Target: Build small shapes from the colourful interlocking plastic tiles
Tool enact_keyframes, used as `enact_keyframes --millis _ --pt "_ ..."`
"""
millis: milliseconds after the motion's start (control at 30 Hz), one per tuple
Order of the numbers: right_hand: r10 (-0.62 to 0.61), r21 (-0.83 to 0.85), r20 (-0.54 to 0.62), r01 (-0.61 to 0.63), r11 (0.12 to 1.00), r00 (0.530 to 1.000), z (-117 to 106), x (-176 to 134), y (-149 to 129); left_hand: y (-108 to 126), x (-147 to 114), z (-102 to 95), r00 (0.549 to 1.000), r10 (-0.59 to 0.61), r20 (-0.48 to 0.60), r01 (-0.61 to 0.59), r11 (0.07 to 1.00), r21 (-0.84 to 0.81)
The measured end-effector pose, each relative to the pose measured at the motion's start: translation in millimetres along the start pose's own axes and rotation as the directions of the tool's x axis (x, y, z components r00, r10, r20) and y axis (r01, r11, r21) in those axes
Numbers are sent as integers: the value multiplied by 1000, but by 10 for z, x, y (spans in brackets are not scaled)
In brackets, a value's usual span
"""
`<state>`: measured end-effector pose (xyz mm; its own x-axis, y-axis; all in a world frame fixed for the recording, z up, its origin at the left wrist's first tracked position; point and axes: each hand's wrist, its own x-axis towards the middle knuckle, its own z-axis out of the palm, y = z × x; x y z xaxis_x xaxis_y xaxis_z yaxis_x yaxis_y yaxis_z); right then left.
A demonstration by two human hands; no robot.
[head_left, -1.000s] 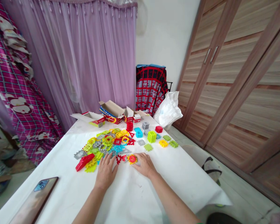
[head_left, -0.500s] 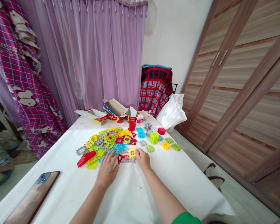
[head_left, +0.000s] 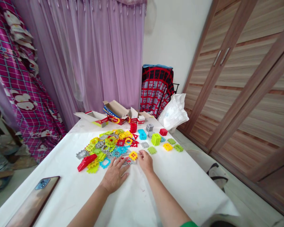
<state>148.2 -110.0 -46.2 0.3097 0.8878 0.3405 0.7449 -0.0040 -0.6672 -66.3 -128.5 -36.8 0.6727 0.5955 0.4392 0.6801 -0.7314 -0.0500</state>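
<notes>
My left hand (head_left: 115, 176) lies palm down at the near side of the pile, its fingers spread and the fingertips over grey and red pieces (head_left: 129, 161). A blue square frame piece (head_left: 105, 163) lies just left of it. My right hand (head_left: 145, 161) rests on its side, fingers curled in; whether anything is inside them is hidden. Close to its fingertips is a yellow notched block piece (head_left: 133, 155) with red showing through its openings. The pile of interlocking plastic pieces (head_left: 111, 142) spreads beyond both hands. A red wedge-like piece (head_left: 87, 162) sits at its left edge.
Stacked pieces, among them a lime green stack (head_left: 156, 139) and a blue stack (head_left: 142, 134), stand to the right. Opened cardboard boxes (head_left: 115, 112) line the far edge. A phone (head_left: 35, 200) lies at the left. A white plastic bag (head_left: 174, 112) is beyond the far right.
My left hand has shifted right and nearer to me, uncovering the blue frame piece. The yellow piece beside my right hand has turned. My right hand has hardly moved.
</notes>
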Motion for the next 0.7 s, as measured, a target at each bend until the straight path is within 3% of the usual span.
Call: enact_keyframes --millis 200,333,567,700 --pt "-138 -134 63 145 980 988 -32 -53 -155 -50 -23 93 997 -59 -54 59 998 -1" --pt "-110 -195 89 125 973 990 -49 -49 -207 -31 -22 83 994 -85 -64 85 996 -5" --pt "-71 99 -9 71 993 997 26 -33 0 -7 -22 43 993 -110 -40 111 994 12" --pt "-117 201 -34 122 972 993 39 -38 152 -5 -30 21 994 -108 -28 109 994 11"
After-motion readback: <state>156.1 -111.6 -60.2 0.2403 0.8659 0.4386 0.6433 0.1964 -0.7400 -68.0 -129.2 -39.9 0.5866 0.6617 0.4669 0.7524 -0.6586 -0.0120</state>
